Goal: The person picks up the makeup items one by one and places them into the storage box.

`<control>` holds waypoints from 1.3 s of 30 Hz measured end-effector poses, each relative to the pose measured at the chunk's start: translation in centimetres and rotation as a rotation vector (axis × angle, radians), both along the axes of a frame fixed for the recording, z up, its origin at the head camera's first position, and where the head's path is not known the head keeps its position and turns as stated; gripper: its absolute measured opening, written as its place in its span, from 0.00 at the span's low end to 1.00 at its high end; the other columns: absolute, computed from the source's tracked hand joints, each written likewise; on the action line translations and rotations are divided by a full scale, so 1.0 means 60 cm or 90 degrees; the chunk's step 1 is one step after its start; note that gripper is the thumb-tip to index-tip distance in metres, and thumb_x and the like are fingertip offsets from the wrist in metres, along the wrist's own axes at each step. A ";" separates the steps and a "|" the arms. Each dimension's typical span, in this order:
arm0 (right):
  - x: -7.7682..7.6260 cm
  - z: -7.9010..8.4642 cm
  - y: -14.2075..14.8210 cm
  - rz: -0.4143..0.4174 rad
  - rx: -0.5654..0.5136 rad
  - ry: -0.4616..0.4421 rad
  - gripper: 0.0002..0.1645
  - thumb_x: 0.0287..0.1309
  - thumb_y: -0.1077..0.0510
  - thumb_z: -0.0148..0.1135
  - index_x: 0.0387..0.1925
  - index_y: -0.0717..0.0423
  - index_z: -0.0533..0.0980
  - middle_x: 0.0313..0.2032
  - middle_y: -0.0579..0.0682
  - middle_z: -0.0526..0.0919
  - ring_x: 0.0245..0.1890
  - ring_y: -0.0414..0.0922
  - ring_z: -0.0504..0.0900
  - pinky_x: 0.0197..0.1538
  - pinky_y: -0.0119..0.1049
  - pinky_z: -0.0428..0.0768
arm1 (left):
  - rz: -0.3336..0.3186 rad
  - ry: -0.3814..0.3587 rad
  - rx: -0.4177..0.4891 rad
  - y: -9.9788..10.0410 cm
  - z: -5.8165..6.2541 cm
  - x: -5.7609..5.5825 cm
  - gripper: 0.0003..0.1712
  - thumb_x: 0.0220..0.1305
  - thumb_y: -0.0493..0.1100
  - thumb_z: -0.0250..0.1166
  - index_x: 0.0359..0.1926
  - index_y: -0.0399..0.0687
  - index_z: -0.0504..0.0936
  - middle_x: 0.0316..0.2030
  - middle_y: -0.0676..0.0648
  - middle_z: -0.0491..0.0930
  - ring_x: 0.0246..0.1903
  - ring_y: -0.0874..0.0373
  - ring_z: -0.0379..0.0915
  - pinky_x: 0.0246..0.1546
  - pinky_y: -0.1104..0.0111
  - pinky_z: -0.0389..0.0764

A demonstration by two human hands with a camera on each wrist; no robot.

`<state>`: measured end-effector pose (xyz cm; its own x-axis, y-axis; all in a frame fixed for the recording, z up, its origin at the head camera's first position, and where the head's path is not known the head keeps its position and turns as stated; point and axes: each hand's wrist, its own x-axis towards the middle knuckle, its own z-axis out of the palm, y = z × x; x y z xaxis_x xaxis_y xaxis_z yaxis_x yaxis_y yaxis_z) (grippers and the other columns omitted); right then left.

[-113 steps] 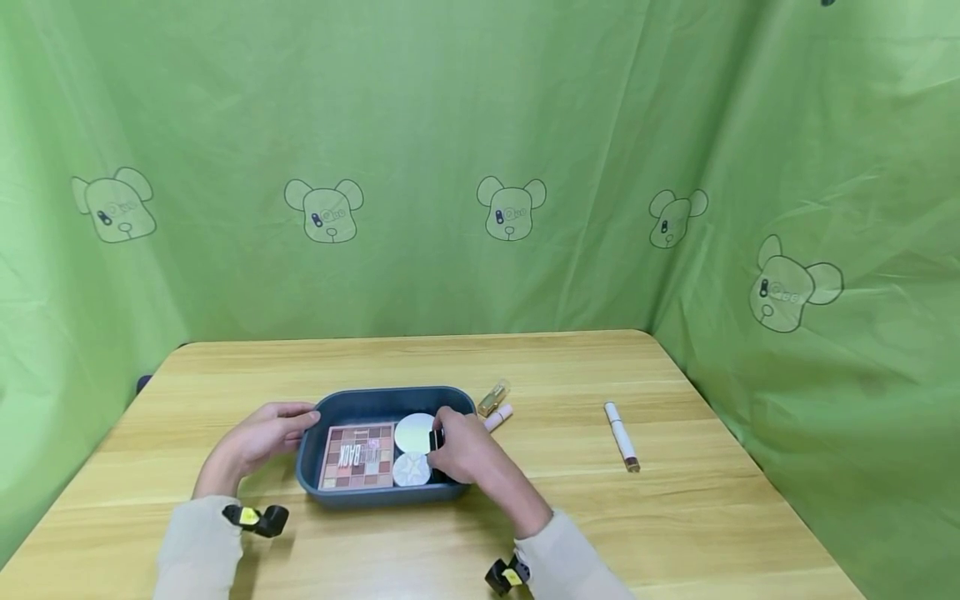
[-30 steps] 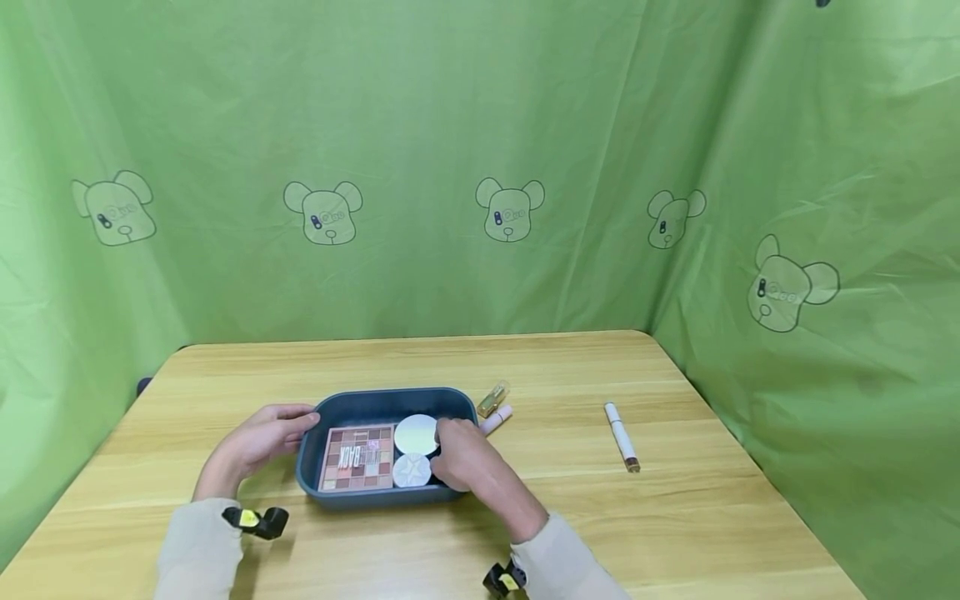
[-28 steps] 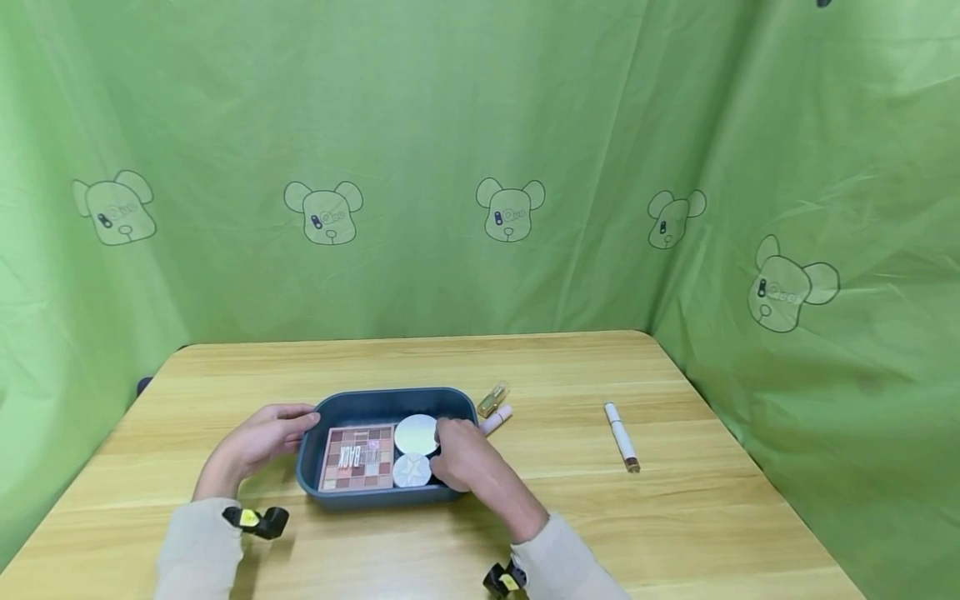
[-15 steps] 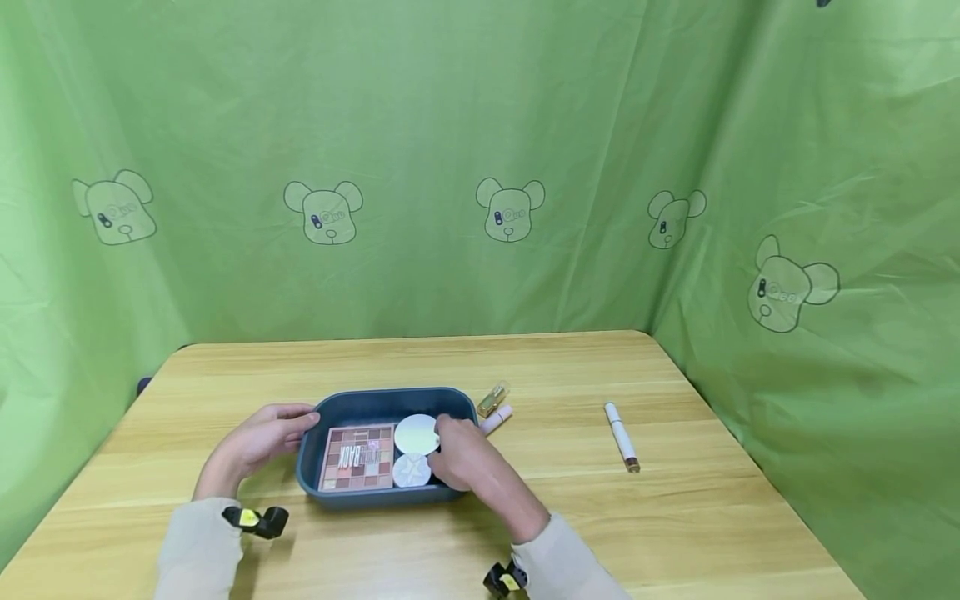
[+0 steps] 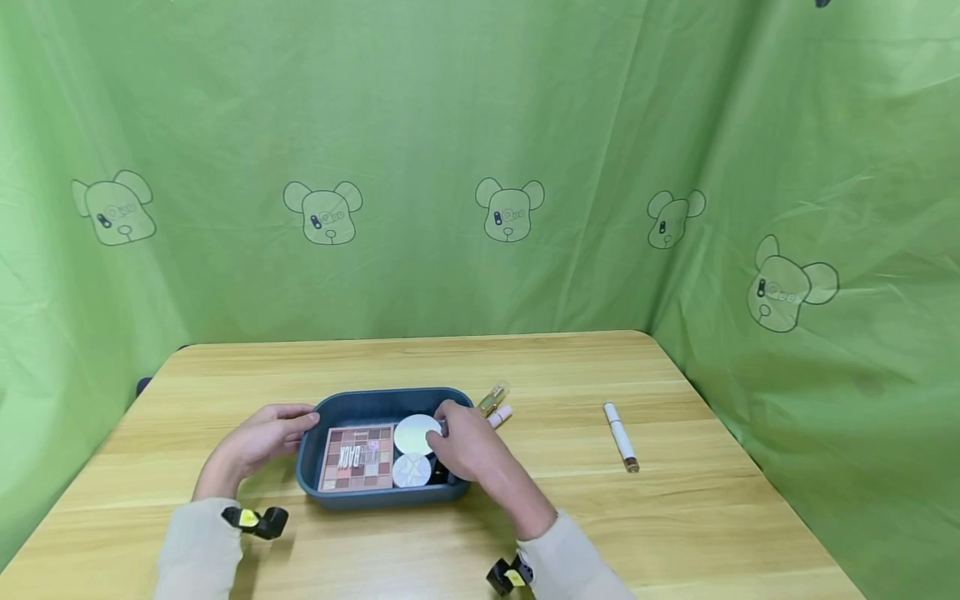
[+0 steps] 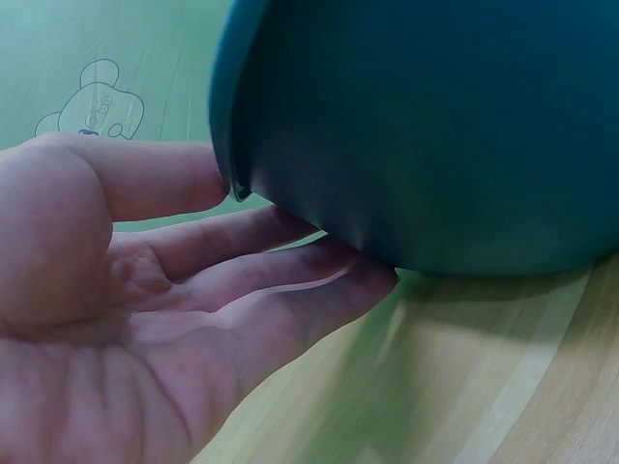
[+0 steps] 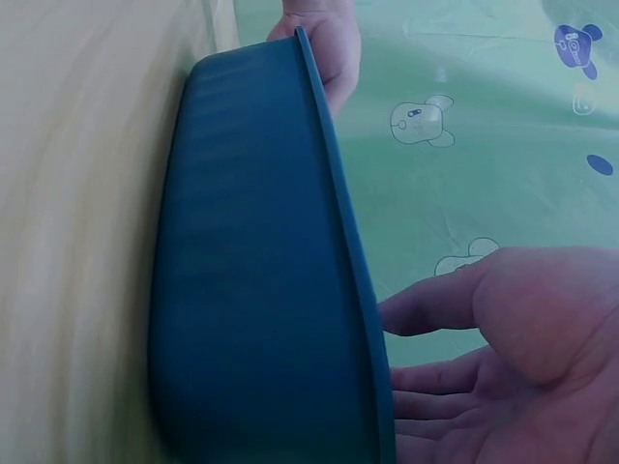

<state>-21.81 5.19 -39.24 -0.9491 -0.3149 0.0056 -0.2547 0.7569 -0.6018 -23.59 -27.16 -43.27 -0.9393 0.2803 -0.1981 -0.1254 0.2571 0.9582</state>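
My left hand [image 5: 262, 437] holds the left end of a dark blue tray [image 5: 390, 498]. In the left wrist view, the thumb is at its rim and the other fingers reach to the wall below. My right hand [image 5: 468, 442] reaches over the tray's right end, thumb and index finger apart at the edge of a round white compact [image 5: 415, 435]. The right fingertips are hidden behind the tray wall in the right wrist view. Also inside lie an eyeshadow palette [image 5: 356, 458], a smaller round patterned compact [image 5: 412, 470] and a small black item [image 5: 438, 473] beside it.
Just right of the tray lie a gold tube with a clear cap [image 5: 492, 399] and a pink tube [image 5: 500, 415]. Farther right on the wooden table [image 5: 675, 517] lies a white tube with a dark end [image 5: 621, 437]. Green curtains [image 5: 420, 275] stand behind and at the sides.
My right hand has lifted and opened a little, uncovering the black item beside the smaller compact; seconds ago it held a black item there. The left hand and tray have stayed put.
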 end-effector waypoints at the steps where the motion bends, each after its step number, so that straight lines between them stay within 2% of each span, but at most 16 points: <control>1: -0.001 0.001 0.001 -0.003 -0.010 0.004 0.21 0.70 0.55 0.59 0.58 0.64 0.75 0.32 0.48 0.78 0.24 0.41 0.75 0.30 0.34 0.76 | 0.000 0.000 0.000 0.000 0.000 0.000 0.34 0.77 0.43 0.54 0.69 0.17 0.58 0.68 0.22 0.65 0.67 0.34 0.68 0.67 0.55 0.77; 6: -0.007 0.009 0.009 -0.028 -0.055 0.041 0.21 0.70 0.55 0.59 0.58 0.64 0.76 0.35 0.48 0.83 0.28 0.39 0.78 0.34 0.34 0.81 | 0.000 0.000 0.001 -0.001 -0.001 0.000 0.34 0.78 0.43 0.54 0.69 0.17 0.58 0.68 0.22 0.65 0.67 0.35 0.68 0.67 0.55 0.77; 13: -0.016 0.016 0.022 -0.079 -0.099 0.068 0.20 0.70 0.55 0.58 0.57 0.62 0.77 0.35 0.48 0.83 0.31 0.41 0.79 0.36 0.35 0.82 | 0.001 0.000 0.002 -0.001 -0.001 -0.001 0.34 0.78 0.43 0.54 0.69 0.17 0.58 0.67 0.22 0.66 0.66 0.37 0.70 0.66 0.57 0.78; 24: -0.031 0.021 0.045 -0.130 -0.122 0.106 0.18 0.68 0.55 0.60 0.54 0.61 0.79 0.33 0.49 0.86 0.33 0.43 0.83 0.41 0.39 0.85 | 0.000 0.001 0.005 -0.001 -0.002 -0.002 0.34 0.78 0.43 0.54 0.69 0.17 0.58 0.68 0.22 0.65 0.67 0.35 0.68 0.66 0.56 0.77; 30: -0.037 0.026 0.060 -0.156 -0.143 0.090 0.20 0.67 0.54 0.61 0.55 0.60 0.78 0.34 0.49 0.86 0.28 0.43 0.84 0.36 0.37 0.85 | 0.000 0.001 0.006 -0.002 -0.002 -0.003 0.35 0.78 0.43 0.54 0.70 0.17 0.57 0.68 0.22 0.65 0.68 0.35 0.68 0.67 0.56 0.77; 39: -0.047 0.033 0.090 -0.198 -0.124 0.079 0.21 0.65 0.54 0.64 0.57 0.58 0.78 0.37 0.50 0.87 0.37 0.47 0.84 0.43 0.42 0.83 | 0.002 0.003 -0.004 0.001 0.000 0.001 0.34 0.77 0.42 0.54 0.69 0.16 0.58 0.68 0.22 0.65 0.68 0.33 0.66 0.68 0.54 0.76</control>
<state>-24.63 10.58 -37.28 -0.9874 0.0058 0.1580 -0.1114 0.6837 -0.7212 -23.52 -27.13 -43.28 -0.9412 0.2757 -0.1953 -0.1215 0.2630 0.9571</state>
